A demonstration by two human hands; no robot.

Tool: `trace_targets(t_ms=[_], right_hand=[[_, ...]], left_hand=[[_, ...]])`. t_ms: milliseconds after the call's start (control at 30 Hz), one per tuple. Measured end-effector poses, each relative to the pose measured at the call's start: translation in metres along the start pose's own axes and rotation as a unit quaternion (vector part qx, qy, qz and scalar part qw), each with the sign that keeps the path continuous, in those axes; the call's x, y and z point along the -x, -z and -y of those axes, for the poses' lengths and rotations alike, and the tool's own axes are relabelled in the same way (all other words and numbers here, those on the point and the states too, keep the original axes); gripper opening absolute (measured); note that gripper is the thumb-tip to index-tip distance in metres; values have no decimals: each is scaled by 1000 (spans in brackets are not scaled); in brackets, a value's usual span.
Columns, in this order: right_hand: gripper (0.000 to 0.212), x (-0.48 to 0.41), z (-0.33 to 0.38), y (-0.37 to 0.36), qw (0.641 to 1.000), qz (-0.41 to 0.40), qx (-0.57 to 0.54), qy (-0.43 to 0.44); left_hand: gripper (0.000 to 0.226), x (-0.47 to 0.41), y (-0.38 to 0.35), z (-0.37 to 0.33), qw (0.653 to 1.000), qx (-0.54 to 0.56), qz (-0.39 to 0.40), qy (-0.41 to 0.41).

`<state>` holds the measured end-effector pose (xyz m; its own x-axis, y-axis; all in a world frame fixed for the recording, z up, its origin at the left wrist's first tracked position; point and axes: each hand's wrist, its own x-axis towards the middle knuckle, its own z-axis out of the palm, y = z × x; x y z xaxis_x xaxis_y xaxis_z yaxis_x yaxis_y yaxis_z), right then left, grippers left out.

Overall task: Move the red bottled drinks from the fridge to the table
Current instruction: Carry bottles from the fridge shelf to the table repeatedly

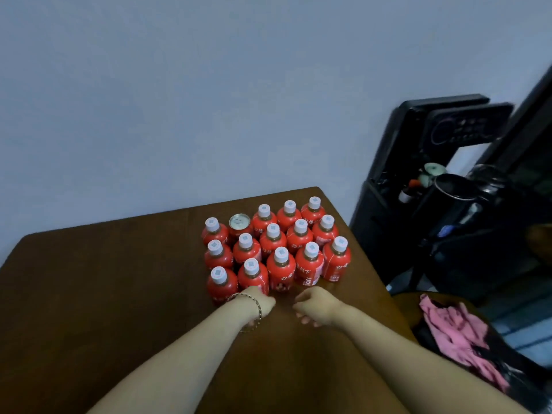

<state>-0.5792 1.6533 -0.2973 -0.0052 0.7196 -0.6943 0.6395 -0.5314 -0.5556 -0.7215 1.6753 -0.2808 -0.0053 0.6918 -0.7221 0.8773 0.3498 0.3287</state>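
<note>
Brown bench by grey wall, loaded with a tight block of red bottles and one can. Right grip loosely curled, empty, near front row; left grip alongside, fingers hidden, cannot tell. Probably mostly done; fridge stock unseen.

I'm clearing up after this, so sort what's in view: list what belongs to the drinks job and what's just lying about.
Job:
- fourteen red plastic bottles with white caps, standing clustered together
- brown wooden table they stand on

Lying about:
- silver-topped metal can, set among the bottles
- crumpled pink cloth, off the table to the right
- black machine with a control panel, beyond the table's corner
</note>
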Motion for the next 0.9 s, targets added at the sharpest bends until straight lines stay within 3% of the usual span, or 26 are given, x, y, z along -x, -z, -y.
trace_targets(t_ms=[100,233,333,600,767,900], right_hand=[[34,39,-12,13,998,-59,38,-7],[32,101,-46,25,987,-153,34,-29],[33,157,-90,29,971,-233,7,-61],[29,355,-241,16,911,-331,-79,-231],[31,525,-353,-31,846,-401,-108,-334],[29,651,-431,-82,802,-421,-107,-409]], left_hand=[[41,19,-6,-16,975,-177,-11,-135],[42,54,-34,-53,912,-314,9,-265],[40,96,-69,-88,865,-362,21,-348],[31,260,-226,-166,716,-443,72,-535],[27,410,-362,-186,578,-494,99,-642],[21,524,-465,-183,494,-505,119,-698]])
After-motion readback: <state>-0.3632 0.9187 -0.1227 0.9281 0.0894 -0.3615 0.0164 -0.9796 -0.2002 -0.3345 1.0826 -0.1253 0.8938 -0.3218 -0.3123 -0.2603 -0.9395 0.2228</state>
